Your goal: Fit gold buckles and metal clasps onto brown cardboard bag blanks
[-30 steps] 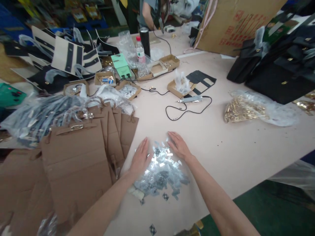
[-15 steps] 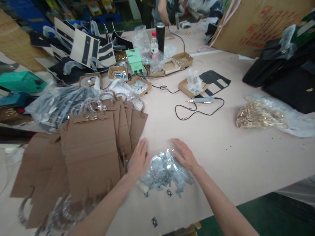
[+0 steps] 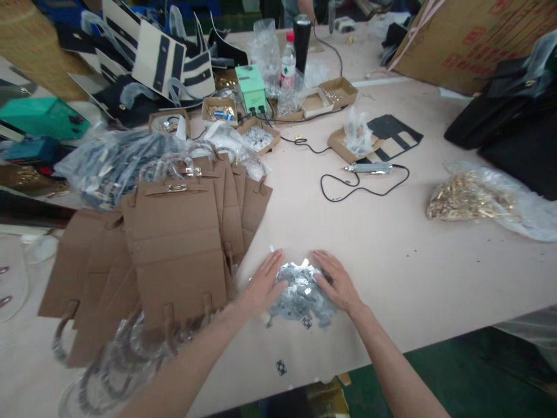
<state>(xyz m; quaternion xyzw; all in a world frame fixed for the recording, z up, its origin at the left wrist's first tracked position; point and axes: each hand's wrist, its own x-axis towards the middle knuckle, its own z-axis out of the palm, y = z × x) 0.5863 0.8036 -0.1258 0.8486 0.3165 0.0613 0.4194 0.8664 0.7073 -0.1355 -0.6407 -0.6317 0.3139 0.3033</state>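
Note:
A heap of small silvery metal plates [image 3: 300, 296] lies on the table near its front edge. Against the heap's left side rests my left hand [image 3: 263, 284], fingers stretched out and thumb apart. My right hand [image 3: 339, 283] touches the opposite side, its fingers extended too. Neither hand grips anything; both cup the heap between them. One loose plate [image 3: 281, 367] lies nearer the table edge, dark with a pale pattern. Left of my left hand, brown bag pieces [image 3: 178, 249] with wrapped handles are stacked in an overlapping pile.
An electric screwdriver [image 3: 369, 168] with a looped black cord lies ahead. To the right sits a plastic bag of gold-coloured hardware [image 3: 472, 197]. Behind are cardboard trays [image 3: 339, 93], a green box [image 3: 251, 88], a bottle [image 3: 288, 67] and black-and-cream bag parts [image 3: 159, 64].
My hands have drawn closer together around the heap, which is now narrower and more compact. The camera view has shifted slightly.

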